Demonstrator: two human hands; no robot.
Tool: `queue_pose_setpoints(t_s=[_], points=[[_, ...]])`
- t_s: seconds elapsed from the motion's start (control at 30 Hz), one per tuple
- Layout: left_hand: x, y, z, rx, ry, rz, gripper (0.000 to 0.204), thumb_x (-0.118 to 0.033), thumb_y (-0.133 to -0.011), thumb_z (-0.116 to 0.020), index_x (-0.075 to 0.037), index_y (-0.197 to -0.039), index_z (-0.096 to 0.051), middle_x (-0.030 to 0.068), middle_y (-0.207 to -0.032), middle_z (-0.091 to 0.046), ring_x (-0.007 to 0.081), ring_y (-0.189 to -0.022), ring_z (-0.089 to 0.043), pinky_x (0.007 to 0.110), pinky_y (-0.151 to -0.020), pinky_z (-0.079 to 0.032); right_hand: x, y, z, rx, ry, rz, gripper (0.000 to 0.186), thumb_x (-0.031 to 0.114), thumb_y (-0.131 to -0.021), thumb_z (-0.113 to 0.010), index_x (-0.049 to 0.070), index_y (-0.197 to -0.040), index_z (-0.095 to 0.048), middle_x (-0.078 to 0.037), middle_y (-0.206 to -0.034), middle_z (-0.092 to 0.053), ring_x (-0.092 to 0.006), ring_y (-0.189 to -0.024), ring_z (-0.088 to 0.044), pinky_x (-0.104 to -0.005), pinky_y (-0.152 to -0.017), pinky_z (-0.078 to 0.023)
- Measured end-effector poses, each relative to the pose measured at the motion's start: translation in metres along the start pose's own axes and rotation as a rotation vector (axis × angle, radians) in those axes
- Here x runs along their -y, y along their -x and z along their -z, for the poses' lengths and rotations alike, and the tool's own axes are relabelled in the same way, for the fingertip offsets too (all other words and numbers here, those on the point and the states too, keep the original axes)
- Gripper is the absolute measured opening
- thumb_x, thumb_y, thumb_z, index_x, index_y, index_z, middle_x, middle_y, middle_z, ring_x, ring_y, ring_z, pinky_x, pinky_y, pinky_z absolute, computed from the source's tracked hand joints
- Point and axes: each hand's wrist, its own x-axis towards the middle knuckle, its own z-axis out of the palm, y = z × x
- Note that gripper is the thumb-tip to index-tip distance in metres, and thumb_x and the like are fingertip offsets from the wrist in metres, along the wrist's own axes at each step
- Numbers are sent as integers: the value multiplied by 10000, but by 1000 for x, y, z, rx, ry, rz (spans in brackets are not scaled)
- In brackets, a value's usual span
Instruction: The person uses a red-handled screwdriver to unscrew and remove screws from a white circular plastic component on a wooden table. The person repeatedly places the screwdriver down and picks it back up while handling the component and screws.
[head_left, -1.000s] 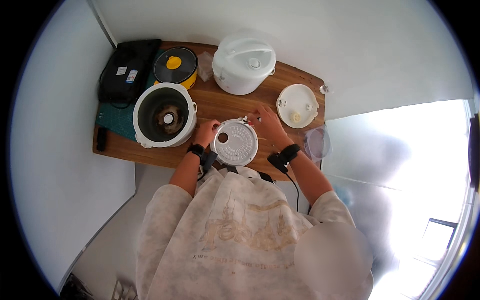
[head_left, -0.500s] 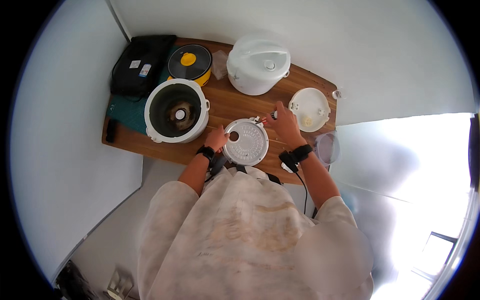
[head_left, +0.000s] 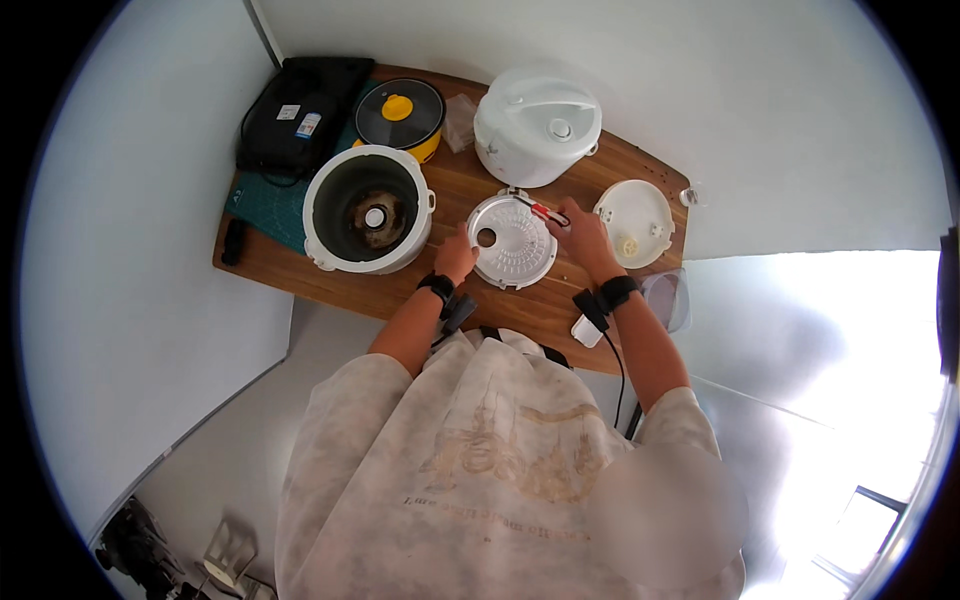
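A round white lid plate, with perforations and an off-centre hole, lies on the wooden table. My left hand grips its left edge with curled fingers. My right hand is closed on a red-handled tool, whose far end reaches a fitting at the plate's top rim. Left of the plate stands an open white cooker body with a stained inner bottom. A white cover with a small pale piece inside lies to the right.
Behind are a black bag, a yellow pot with glass lid, a plastic bag and a large white cooker housing. A clear container, a small white object and a green mat also occupy the wooden table.
The plate has moved farther from me along with my left hand. The red tool in my right hand now reaches across to the plate's top rim.
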Motion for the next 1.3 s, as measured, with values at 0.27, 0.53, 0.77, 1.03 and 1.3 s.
queue_pose_setpoints(t_s=[0.27,0.53,0.77,1.03,1.3], points=[[-2,4,11,61,40,-3,587,-120,-906,-611,-15,-1406,-322,214,-917,-686,280,-620,-695,364,-438,-575,21,-17,19,17,24,-4,343,343,-854,-697,46,-1002,-610,-204,-849,-694,-396,-816,-666,-483,-720,-526],[-2,6,19,123,65,1,563,-104,-891,-611,-41,-1388,-356,212,-967,-682,263,-638,-696,354,-452,-581,27,-31,18,-89,105,74,379,370,-875,-662,52,-1062,-579,-200,-893,-696,-410,-848,-668,-497,-741,-518],[-6,8,20,124,82,2,556,-98,-891,-607,-63,-1387,-358,197,-966,-686,260,-649,-696,352,-467,-589,30,-45,22,94,99,-152,463,452,-900,-591,62,-1137,-517,-215,-907,-693,-406,-893,-674,-506,-756,-517],[3,1,16,136,96,-9,475,-91,-896,-601,-59,-1310,-373,211,-942,-678,272,-640,-691,362,-451,-573,55,-45,33,131,226,-109,436,398,-899,-596,82,-1185,-504,-213,-864,-691,-428,-866,-672,-524,-749,-526],[23,-11,1,39,8,-183,494,-76,-897,-596,-45,-1324,-350,212,-913,-671,274,-604,-669,372,-458,-544,48,-46,18,13,226,-57,418,374,-890,-615,96,-1185,-510,-234,-1031,-633,-426,-932,-657,-522,-788,-521]])
